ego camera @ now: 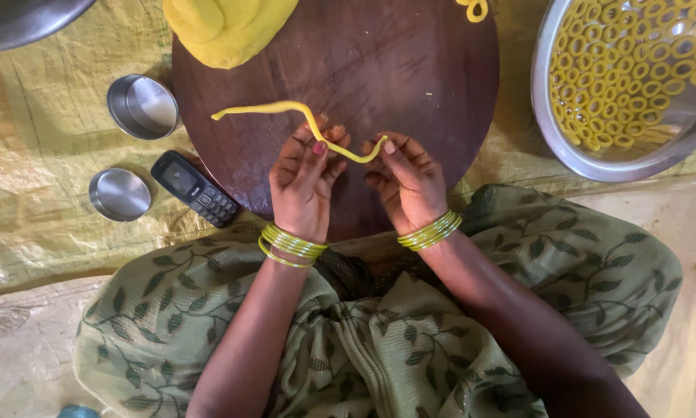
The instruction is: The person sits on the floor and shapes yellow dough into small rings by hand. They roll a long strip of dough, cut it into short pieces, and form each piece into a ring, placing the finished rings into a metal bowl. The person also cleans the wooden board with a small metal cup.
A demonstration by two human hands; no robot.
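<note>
While my left hand (303,184) and right hand (407,183) each pinch the thin yellow dough rope (301,118), it stretches over the round dark wooden board (410,70). Past it sits a yellow dough lump (224,27). Yellow rings fill the steel bowl (553,131).

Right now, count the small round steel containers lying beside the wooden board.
2. One small round steel cup sits left of the round dark wooden board; a flat round steel lid or tin lies below it, beside the black keypad phone.

Home floor kitchen: wooden board (410,70), dough (224,27), steel bowl (549,116) on sheeting (46,155).
</note>
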